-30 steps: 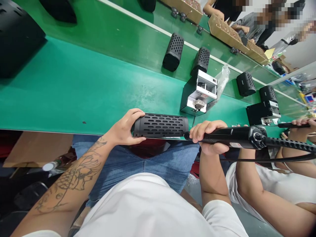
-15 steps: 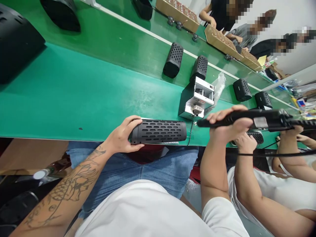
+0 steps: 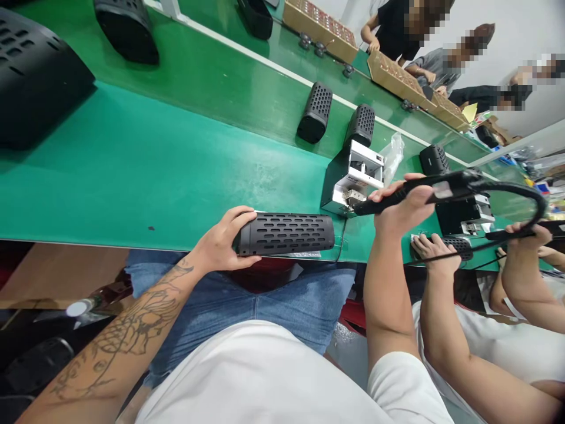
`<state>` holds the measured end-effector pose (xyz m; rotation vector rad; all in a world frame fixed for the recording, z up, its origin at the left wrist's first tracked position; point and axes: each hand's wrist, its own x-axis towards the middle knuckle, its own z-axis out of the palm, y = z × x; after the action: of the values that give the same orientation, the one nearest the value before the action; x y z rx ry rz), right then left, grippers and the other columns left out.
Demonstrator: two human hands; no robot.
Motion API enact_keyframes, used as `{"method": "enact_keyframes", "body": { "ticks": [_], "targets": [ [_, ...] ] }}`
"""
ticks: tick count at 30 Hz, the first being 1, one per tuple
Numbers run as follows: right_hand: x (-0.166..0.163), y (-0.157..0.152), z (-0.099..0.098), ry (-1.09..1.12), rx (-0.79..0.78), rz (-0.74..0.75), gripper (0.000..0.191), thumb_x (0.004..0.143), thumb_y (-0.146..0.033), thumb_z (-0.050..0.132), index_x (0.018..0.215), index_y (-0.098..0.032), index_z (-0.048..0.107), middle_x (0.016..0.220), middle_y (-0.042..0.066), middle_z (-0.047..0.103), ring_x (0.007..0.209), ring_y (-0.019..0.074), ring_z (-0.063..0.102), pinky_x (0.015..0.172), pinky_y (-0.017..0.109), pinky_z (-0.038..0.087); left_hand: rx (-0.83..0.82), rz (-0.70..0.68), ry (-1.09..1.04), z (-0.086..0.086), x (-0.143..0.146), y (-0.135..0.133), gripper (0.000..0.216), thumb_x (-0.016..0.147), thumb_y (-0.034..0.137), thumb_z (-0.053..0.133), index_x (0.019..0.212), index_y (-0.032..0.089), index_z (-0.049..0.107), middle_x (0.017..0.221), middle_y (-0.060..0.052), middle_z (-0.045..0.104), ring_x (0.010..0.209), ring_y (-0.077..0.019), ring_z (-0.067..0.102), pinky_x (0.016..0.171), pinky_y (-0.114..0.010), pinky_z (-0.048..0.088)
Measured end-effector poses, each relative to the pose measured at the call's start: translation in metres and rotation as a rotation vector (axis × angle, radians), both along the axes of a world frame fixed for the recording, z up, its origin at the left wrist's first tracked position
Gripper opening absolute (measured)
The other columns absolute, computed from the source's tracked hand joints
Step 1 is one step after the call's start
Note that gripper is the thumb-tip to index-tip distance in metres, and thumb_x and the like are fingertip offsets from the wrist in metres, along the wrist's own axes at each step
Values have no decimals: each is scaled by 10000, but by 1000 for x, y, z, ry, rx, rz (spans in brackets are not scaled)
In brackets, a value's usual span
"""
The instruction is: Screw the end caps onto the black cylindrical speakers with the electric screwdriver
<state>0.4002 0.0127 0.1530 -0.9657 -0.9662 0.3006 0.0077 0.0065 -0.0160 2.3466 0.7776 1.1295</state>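
Observation:
A black speaker housing with slotted holes lies on its side at the bench's near edge. My left hand grips its left end, fingers over the top and thumb low. My right hand is wrapped round a black electric screwdriver held nearly level. The screwdriver's tip reaches the metal front of a silver and black screw feeder; whether a screw sits on the tip is too small to tell. A thin cable runs down from the feeder beside the housing's right end.
On the green bench, other black housings stand behind the feeder and at far left. A clear plastic bag lies by the feeder. At right, a co-worker's hand rests on another housing. Cardboard trays line the far side.
My right hand has swung the screwdriver up, bringing its tip from beside the housing to the front of the screw feeder. My left hand and the housing stay nearly in place.

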Motion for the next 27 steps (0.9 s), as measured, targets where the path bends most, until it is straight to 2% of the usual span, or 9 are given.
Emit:
{"method": "enact_keyframes", "body": {
  "ticks": [2,5,8,10,13,17,19,22,27],
  "targets": [
    [-21,-24,12,25,57,81,571,907,-897,799,1031,-343,736,618,-62,634,472,187,561,546,393,512,-24,-5,-11,1,1,0,1085,813,474,1031,1734,262,497,1647,-237,620,1547,-464,667,1279,-697,630],
    [-62,-61,25,5,28,288,637,786,-972,845,1041,-395,756,584,-69,629,391,198,522,479,399,511,-35,-22,-32,3,2,0,1068,825,483,1029,1732,252,515,1638,-238,629,1536,-455,674,1282,-684,628],
    [-101,-82,27,-17,-46,440,665,757,-1032,798,954,-399,741,538,-56,620,332,208,486,420,413,490,-14,-40,-76,2,3,1,1057,842,467,1022,1745,256,514,1649,-238,628,1521,-450,690,1277,-666,632],
    [-117,-84,21,-49,-126,477,700,731,-1063,781,913,-392,705,522,-55,609,330,218,504,422,427,513,-14,-41,-72,2,3,1,1060,844,465,1017,1749,253,508,1652,-242,627,1525,-451,689,1283,-666,629],
    [-124,-74,7,-102,-118,507,710,711,-1062,812,936,-398,702,537,-70,621,346,210,528,425,414,534,-34,-31,-51,1,3,0,1062,842,476,1010,1746,239,507,1654,-245,624,1540,-450,679,1291,-663,627],
    [-122,-60,-6,-76,20,682,568,899,-907,831,1022,-355,778,601,-53,675,382,186,564,437,370,540,20,-50,-77,0,3,0,1045,898,465,976,1783,231,473,1662,-259,602,1535,-442,682,1262,-633,650],
    [-121,-57,-7,-60,32,771,544,933,-856,849,1017,-322,789,613,-47,688,400,181,597,455,356,565,41,-61,-70,0,4,0,1073,900,454,981,1803,234,444,1663,-264,592,1530,-443,681,1252,-631,653],
    [-123,-58,-6,-30,30,831,535,904,-805,921,988,-291,795,615,-49,703,417,160,626,476,319,589,33,-71,-68,0,5,2,1127,862,444,1018,1806,251,434,1659,-252,600,1544,-451,670,1272,-640,638],
    [-123,-61,-2,-30,-42,831,572,855,-802,963,925,-272,762,608,-49,714,415,143,631,502,293,621,13,-80,-83,1,5,3,1130,842,451,1033,1793,258,455,1651,-237,617,1545,-448,669,1291,-631,624]
  ]
}}
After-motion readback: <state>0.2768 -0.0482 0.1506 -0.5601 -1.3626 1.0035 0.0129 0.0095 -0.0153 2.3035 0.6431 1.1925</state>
